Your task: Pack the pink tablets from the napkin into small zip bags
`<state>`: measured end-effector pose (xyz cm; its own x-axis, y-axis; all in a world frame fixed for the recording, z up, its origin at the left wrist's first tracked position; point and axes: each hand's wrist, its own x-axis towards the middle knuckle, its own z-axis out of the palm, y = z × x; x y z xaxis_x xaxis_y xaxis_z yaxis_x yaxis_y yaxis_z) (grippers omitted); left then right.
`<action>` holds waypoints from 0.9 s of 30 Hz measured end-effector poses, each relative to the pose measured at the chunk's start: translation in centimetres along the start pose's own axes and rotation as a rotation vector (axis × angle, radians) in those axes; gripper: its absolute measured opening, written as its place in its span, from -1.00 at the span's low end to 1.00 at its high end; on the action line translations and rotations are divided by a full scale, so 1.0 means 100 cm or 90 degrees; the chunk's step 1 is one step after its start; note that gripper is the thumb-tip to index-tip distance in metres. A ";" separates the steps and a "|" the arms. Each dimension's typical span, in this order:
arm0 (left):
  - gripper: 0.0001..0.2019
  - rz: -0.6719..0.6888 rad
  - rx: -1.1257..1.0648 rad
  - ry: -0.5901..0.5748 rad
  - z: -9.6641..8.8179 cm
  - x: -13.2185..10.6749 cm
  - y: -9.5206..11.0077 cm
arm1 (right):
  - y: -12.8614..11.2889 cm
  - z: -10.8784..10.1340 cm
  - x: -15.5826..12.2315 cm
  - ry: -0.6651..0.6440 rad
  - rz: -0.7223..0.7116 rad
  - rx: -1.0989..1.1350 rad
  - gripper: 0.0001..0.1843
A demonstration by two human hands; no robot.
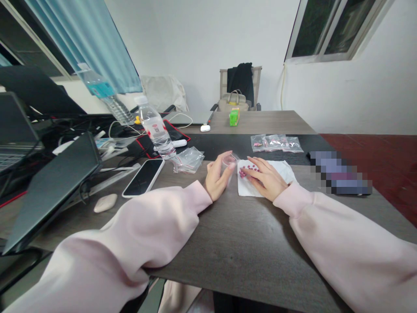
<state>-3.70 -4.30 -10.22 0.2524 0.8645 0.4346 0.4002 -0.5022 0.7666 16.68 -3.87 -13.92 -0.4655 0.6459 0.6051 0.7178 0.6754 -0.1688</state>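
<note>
My left hand grips a small clear plastic bag, held open just left of a white paper sheet. On that sheet lie several small dark pink pills. My right hand rests over the sheet, fingers stretched toward the pills, its fingertips at their edge. Whether a pill sits under those fingertips I cannot tell. Beyond the sheet, small clear bags with pills inside lie in a row. Left of my left hand is a pile of flat clear bags.
A water bottle stands behind the flat bags, near a phone and a pale mouse. Laptops and cables crowd the left side. A green box stands farther back. A blurred-out object lies at the right edge.
</note>
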 end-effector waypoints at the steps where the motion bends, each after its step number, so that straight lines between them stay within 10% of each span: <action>1: -0.48 -0.040 -0.073 0.018 0.001 0.001 -0.001 | 0.001 0.002 -0.001 -0.005 0.012 -0.004 -0.67; 6: -0.40 -0.263 -0.332 0.072 0.005 0.012 -0.005 | 0.007 0.008 -0.004 0.016 0.044 -0.025 -0.71; 12: -0.44 -0.319 -0.357 0.100 0.001 0.024 -0.012 | 0.008 0.004 -0.003 0.025 0.046 -0.008 -0.83; 27: -0.51 -0.059 -0.273 0.057 0.001 0.009 -0.005 | 0.005 0.000 0.001 0.022 0.043 0.017 -0.95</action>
<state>-3.57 -3.28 -10.31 0.1484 0.9132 0.3795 0.0106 -0.3852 0.9228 16.95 -3.50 -13.99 -0.3972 0.6782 0.6183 0.7331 0.6397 -0.2307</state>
